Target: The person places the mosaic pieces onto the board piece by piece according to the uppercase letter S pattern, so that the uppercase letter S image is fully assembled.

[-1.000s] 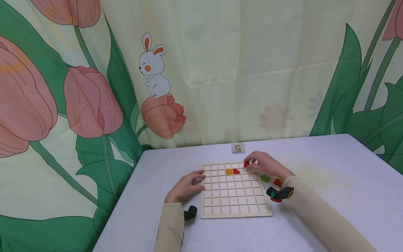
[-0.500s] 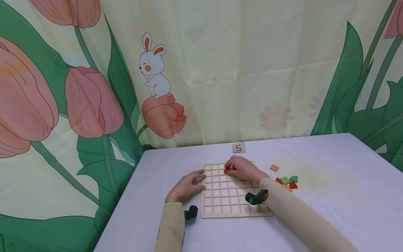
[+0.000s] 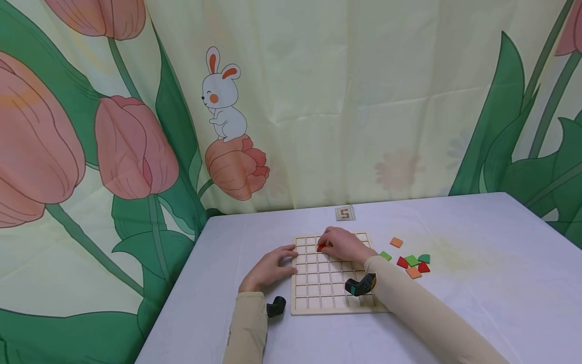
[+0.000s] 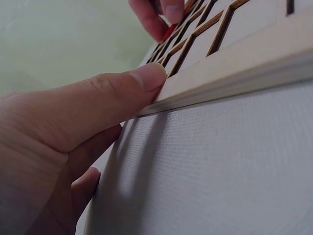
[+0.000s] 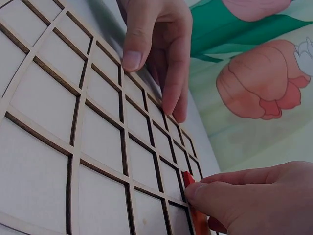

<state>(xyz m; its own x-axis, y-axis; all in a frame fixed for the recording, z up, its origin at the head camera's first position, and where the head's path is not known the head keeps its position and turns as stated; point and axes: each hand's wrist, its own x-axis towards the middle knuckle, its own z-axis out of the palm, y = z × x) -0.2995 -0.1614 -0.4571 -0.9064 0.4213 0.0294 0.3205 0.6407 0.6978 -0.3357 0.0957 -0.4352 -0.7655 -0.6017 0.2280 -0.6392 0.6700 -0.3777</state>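
Note:
A wooden grid board [image 3: 313,290] lies on the table. My left hand [image 3: 268,270] rests at its left edge; the thumb touches the frame and the fingers are loosely extended. Over the upper part of the grid, my right hand [image 3: 345,245] pinches a small red tile [image 3: 320,248] between thumb and fingers. In the right wrist view the red tile [image 5: 188,178] is tilted at a cell, beside an orange tile [image 5: 199,220] in the grid. The right hand hides part of the upper rows in the head view.
Right of the board lie loose tiles: orange [image 3: 396,242], green [image 3: 411,261], red [image 3: 424,267] and others. A small patterned card [image 3: 345,213] lies behind the board. A printed curtain [image 3: 309,101] hangs behind the table.
My right hand has carried the red tile leftward from the board's upper right to a cell left of the orange tile. The left hand stays at the left edge.

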